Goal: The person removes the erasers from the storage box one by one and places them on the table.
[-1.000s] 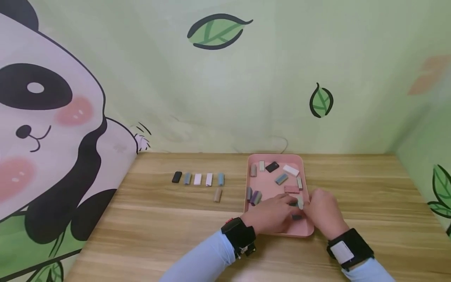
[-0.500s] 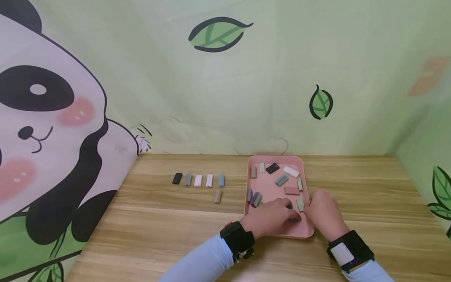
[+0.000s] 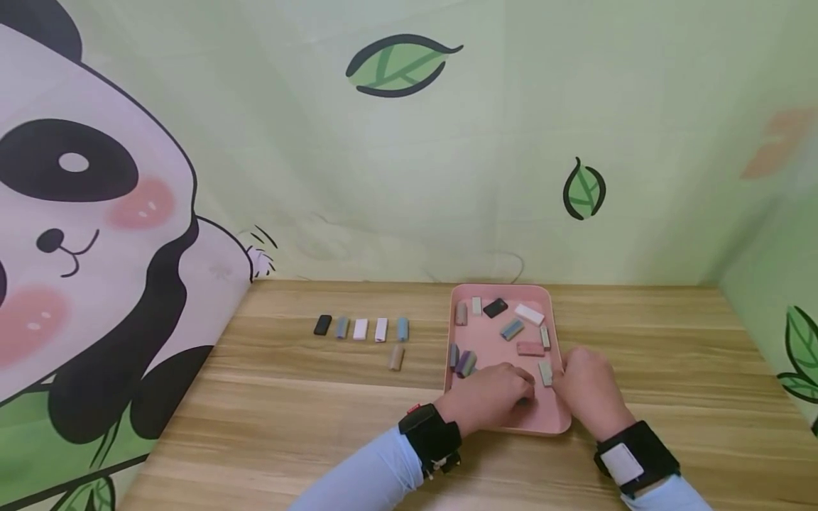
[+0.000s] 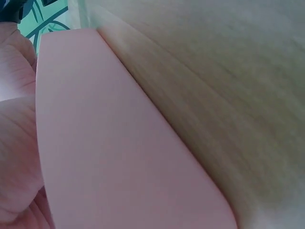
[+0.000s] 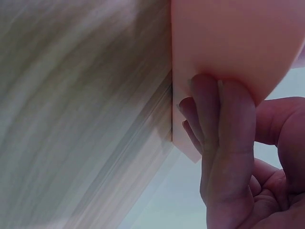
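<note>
A pink tray (image 3: 543,417) with several small blocks in it lies on the wooden table. Reaching over its near left side, my left hand (image 3: 487,399) has its fingers curled down inside; a sliver of a small dark block (image 3: 524,402) shows under the fingertips, mostly hidden. In the left wrist view the tray's wall (image 4: 100,133) covers most of that hand. My right hand (image 3: 589,389) holds the tray's right edge: in the right wrist view, fingers (image 5: 233,138) press its outer wall and the thumb is at the rim. A pale grey-green block (image 3: 545,373) lies close by.
Left of the tray stands a row with a black block (image 3: 322,325), white blocks (image 3: 361,329) and bluish ones (image 3: 402,328). A brown block (image 3: 396,358) lies below its right end. A printed curtain (image 3: 409,177) hangs behind the table.
My left hand has drawn slightly back toward me and its fingers have curled in; the dark and green pieces seen by them are now mostly covered. The right hand stays at the tray's edge.
</note>
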The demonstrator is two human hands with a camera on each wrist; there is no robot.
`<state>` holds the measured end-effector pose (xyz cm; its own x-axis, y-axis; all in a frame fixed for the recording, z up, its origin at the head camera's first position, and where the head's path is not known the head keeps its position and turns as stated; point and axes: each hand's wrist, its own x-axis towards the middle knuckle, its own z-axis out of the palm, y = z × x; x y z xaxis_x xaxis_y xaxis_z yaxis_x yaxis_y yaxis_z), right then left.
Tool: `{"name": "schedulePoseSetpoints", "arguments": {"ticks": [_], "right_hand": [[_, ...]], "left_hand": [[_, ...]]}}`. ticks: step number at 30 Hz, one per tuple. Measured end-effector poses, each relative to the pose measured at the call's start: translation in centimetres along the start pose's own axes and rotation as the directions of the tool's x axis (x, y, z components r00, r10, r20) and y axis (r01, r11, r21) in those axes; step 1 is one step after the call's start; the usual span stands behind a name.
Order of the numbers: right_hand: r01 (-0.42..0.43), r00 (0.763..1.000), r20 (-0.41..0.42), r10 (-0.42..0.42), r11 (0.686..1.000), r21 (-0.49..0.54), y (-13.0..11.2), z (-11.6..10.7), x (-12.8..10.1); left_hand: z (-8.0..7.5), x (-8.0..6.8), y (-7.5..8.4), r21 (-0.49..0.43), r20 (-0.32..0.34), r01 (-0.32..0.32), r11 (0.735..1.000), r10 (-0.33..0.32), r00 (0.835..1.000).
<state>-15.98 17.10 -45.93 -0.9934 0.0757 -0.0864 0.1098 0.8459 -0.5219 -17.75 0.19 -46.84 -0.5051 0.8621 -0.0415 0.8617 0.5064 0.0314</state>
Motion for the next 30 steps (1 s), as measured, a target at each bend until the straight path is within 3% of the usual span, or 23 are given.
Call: {"name": "schedulePoseSetpoints", "arguments": {"ticks": [6, 10, 19, 23, 27, 30], "right_hand": [[-0.015, 1.000, 0.017, 0.014, 1.000, 0.012, 0.0, -0.1, 0.0], [-0.022, 1.000, 0.021, 0.022, 1.000, 0.020, -0.1, 0.0, 0.0], [0.004, 1.000, 0.002, -0.004, 1.000, 0.000, 0.1, 0.1, 0.0], [0.018, 1.000, -0.008, -0.018, 1.000, -0.005, 0.1, 0.2, -0.1], [0.006, 1.000, 0.009, -0.006, 1.000, 0.004, 0.1, 0.1, -0.1], [-0.001, 1.000, 0.016, 0.001, 1.000, 0.006, 0.0, 0.0, -0.1]], "left_hand": [[-0.1, -0.2, 0.2, -0.003, 0.058, 0.032, 0.999, -0.031, 0.998], [-0.2, -0.3, 0.2, 0.015, 0.053, 0.043, 0.999, -0.044, 0.998], [0.1, -0.4, -0.1, 0.033, -0.042, 0.055, 0.998, -0.054, 0.998], [0.2, -0.6, -0.7, 0.033, -0.115, 0.056, 0.998, -0.052, 0.992], [-0.4, -1.1, -1.7, 0.000, -0.205, 0.106, 0.994, -0.103, 0.973], [-1.3, -1.8, -2.8, -0.138, -0.272, 0.158, 0.978, -0.190, 0.943]]}}
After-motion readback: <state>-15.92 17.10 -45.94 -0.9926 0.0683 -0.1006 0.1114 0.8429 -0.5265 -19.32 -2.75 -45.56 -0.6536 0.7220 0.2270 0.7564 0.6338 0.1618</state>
